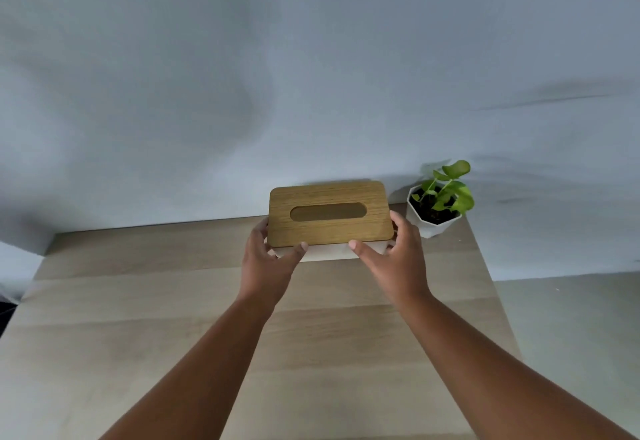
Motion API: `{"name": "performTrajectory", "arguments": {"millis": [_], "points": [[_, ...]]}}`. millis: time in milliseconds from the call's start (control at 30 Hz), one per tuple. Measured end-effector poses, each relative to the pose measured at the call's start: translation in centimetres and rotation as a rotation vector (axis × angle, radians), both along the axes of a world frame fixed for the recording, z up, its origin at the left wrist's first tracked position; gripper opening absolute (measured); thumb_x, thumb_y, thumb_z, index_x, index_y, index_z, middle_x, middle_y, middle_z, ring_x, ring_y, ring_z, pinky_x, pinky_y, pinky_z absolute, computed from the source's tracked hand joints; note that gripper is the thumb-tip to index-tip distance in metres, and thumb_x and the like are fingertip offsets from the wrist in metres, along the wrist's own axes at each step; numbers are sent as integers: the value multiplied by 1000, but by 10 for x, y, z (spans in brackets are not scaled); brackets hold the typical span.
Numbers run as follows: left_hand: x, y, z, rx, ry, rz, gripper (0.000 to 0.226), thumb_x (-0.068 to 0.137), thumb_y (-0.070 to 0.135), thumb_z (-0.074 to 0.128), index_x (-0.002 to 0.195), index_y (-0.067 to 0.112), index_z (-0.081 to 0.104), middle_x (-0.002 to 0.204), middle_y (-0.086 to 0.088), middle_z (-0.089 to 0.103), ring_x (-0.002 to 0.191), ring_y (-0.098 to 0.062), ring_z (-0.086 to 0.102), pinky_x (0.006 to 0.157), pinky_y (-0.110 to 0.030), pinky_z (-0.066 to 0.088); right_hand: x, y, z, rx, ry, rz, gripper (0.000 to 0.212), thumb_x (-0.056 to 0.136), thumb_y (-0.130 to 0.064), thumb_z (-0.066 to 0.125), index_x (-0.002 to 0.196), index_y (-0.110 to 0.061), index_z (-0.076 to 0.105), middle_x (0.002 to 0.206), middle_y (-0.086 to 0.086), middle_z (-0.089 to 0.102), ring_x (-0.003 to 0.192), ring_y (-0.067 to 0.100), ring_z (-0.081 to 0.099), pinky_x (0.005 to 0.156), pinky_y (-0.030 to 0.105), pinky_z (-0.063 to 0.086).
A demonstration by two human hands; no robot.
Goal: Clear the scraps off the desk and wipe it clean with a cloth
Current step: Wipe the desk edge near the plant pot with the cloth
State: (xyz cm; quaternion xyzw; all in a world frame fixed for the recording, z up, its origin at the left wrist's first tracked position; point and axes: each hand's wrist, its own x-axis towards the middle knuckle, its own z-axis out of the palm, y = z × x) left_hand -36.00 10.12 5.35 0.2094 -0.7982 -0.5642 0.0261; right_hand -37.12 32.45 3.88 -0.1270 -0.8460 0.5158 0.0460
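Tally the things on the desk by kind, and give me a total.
Tissue box, wooden lid, gripped at its ends by the left hand and the right hand: 1
Potted plant, white pot, to the right of the box: 1
Total on the desk: 2

two bare forearms, sleeveless as far as the near edge of view. no rings, watch or bands on left hand [268,259] or right hand [398,256]. short, unpainted nails.
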Motion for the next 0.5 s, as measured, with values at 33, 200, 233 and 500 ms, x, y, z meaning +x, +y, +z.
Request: {"name": "performTrajectory", "arguments": {"millis": [33,200,233,500], "points": [[4,-5,1,-4,0,9,73,78,36,88,139,41,48,132,16,61,116,6,59,106,-39,52,2,-6,1,-1,4,7,97,71,-56,86,150,-26,41,143,-6,45,128,9,49,105,42,51],[26,-37,2,-4,-2,38,74,78,34,88,141,38,48,131,17,62,116,5,59,105,-40,53,16,-38,1,5,-11,41,95,71,-55,86,150,-26,40,137,-9,45,120,10,53,101,41,52],[30,-45,1,0,-6,42,74,79,34,87,141,38,47,132,18,61,117,4,59,105,-40,53,18,-47,1,2,-15,48,95,72,-54,87,150,-26,40,135,-10,44,119,11,54,101,41,52],[43,-114,1,20,-17,66,74,81,27,86,144,35,47,133,14,61,119,5,57,110,-43,50,29,-119,0,1,-25,68,94,73,-52,87,150,-26,41,136,-10,44,117,10,54,101,38,52]]}}
